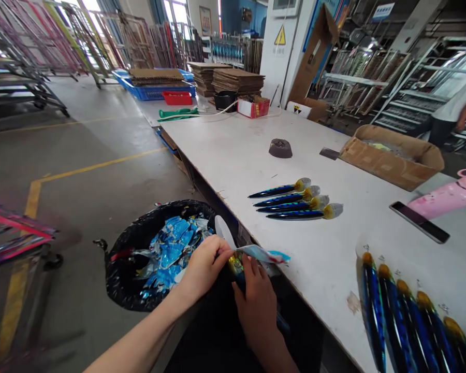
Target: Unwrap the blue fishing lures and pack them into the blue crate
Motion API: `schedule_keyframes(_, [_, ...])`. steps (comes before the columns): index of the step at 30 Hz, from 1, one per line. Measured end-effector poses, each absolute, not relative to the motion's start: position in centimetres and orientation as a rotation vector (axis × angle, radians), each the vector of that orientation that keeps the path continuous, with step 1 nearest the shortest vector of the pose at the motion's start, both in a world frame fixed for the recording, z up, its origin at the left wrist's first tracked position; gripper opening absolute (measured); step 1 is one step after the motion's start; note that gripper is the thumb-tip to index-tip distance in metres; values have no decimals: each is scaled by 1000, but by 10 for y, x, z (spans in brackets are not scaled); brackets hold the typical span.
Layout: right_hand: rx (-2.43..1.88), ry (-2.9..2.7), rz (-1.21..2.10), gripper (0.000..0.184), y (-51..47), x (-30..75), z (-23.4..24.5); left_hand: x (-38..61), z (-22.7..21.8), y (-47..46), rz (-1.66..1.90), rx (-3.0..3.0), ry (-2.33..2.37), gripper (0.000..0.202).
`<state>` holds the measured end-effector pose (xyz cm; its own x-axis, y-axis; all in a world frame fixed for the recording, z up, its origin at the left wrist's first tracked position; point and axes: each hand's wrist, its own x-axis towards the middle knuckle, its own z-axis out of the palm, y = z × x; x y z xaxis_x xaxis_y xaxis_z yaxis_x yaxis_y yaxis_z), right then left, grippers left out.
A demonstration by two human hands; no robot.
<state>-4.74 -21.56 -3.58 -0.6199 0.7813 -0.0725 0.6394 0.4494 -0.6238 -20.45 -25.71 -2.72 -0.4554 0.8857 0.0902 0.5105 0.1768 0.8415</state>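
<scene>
Two bare hands meet just off the near edge of the bench [225, 155], over the person's dark lap: the left hand [204, 267] pinches a strip of clear and blue wrapper [262, 254] between thumb and fingertips, fully closed on it, while the right hand [256, 305] is wrapped around the body of a glossy blue lure [236, 267] with a gold head, most of it hidden under the fingers. That lure looks rigid, smooth and likely slippery, light enough for one hand; I'd judge the safest hold is round the thick middle, since small hooks or eyes may sit at the ends, though I cannot make them out. The wrapper is thin, limp film, best taken by a loose edge. In the one head view I count four unwrapped lures [295, 199] lying side by side near the middle of the bench, points toward the near edge, and five more [407, 321] in a row at the near right corner. One black bin bag [140, 248] stands on the floor just beside the near edge, holding crumpled blue wrappers. Further along lie one cardboard box [392, 155], one pink bottle [446, 197] and one dark flat bar [419, 221]. Another person stands beyond the far right edge.
</scene>
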Motion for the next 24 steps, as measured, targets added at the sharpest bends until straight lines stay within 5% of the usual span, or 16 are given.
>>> schedule_keyframes(7, [-1116, -2554, 1240, 63, -202, -43, -44, -213, -32, -275, 1036, 931, 1781, 35])
schedule_keyframes(12, [-961, -2610, 1407, 64, -188, -35, -34, -243, -21, -279, 1065, 1789, 1981, 26])
schedule_keyframes(16, [-799, -2720, 1404, 64, -185, -34, -26, -254, -16, -269, 751, 2199, 1589, 28])
schedule_keyframes(24, [-691, -2914, 1127, 59, -188, -31, -26, -241, -16, -254, 619, 1584, 1596, 12])
